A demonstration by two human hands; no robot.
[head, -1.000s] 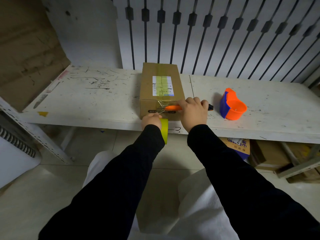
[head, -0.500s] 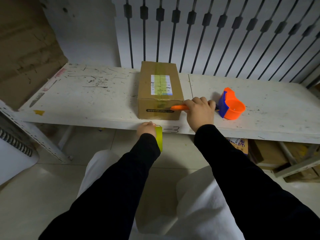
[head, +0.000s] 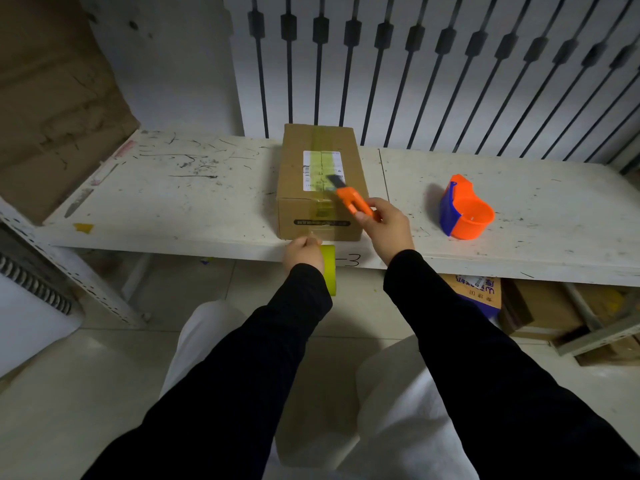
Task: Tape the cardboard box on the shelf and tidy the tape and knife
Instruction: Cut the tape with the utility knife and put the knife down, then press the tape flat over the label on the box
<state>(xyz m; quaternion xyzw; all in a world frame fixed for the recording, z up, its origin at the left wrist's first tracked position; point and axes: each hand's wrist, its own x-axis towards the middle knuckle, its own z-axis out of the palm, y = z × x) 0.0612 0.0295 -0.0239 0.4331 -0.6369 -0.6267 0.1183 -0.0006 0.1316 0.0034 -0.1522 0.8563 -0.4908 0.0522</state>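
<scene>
Cardboard box (head: 320,181) sits on the white shelf (head: 173,202), long side running away from the camera, near end flush w/ the shelf's front edge. Yellowish tape strip runs down the middle of its top, over the white label (head: 320,169) and down the front face.

Right hand (head: 386,228) up over the box's near right corner, fingers closed round the orange knife (head: 351,199); blade out, angled up-left across the box top, a bit motion-blurred.

Left hand (head: 304,252) low at the shelf's front edge, just below the box, fingers wrapped on the yellow tape roll (head: 329,268), which hangs edge-on under the shelf lip. Can't tell if the roll is joined to the strip on the box.

Orange-and-blue tape dispenser (head: 464,213) stands on the shelf to the right, well apart from the box. Both sleeves black. More boxes (head: 479,289) on the floor under the shelf, right side.
</scene>
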